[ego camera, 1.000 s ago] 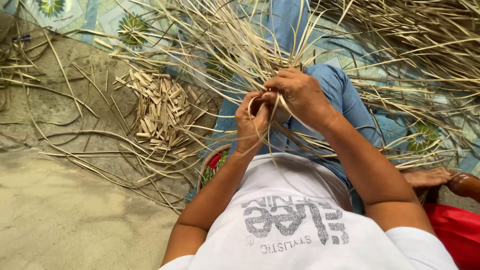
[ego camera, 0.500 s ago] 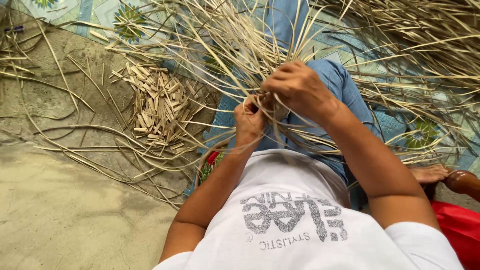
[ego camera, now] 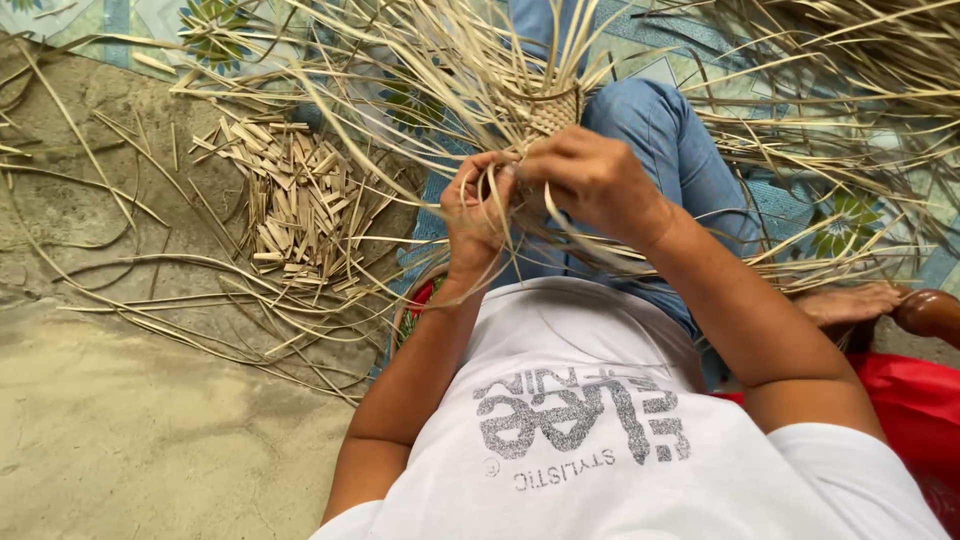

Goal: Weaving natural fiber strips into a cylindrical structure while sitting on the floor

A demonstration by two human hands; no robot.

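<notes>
Straw-coloured strips [ego camera: 430,60] fan out in every direction from a small woven piece [ego camera: 553,108] that rests against the person's knee, in blue jeans [ego camera: 660,140], and both hands work just below it. The left hand [ego camera: 478,205] is closed around a bundle of the loose strips, fingers curled and pinching them together; the right hand [ego camera: 595,180] bends over the top, its fingertips pressed down on strips near the woven edge, though exactly which strip they nip is hidden by the knuckles. To do this plaiting well, it seems wise to keep the gathered strips taut in the left hand while the right threads one at a time close to the finished weave, so the mesh stays tight and even (slack here would likely leave gaps). Long stray strips cross over the forearms and lap, and these could snag or be picked up by mistake. On the bare ground to the left lies a heap of short cut offcuts [ego camera: 300,200], well apart from the hands. A patterned mat [ego camera: 210,20] lies beneath the work, a red cloth [ego camera: 915,400] sits at the right, and a bare foot [ego camera: 850,300] shows beside it.
</notes>
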